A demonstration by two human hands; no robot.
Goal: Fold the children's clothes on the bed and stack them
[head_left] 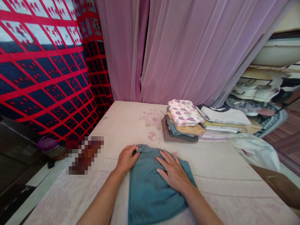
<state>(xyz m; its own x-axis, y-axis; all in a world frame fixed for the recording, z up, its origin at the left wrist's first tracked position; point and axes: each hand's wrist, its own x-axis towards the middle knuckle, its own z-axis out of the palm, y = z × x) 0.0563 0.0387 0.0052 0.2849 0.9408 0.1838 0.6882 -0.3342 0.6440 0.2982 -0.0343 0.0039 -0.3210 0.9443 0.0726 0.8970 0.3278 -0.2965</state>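
A teal garment lies folded on the pale floral bed sheet in front of me. My left hand pinches its far left corner, fingers closed on the cloth. My right hand lies flat on top of the garment with fingers stretched out, pressing it down.
A stack of folded clothes topped by a heart-print piece sits behind the garment, with a second folded pile to its right. Pink curtains hang behind the bed. A red and navy patterned cloth covers the left wall. A white bag lies at the right edge.
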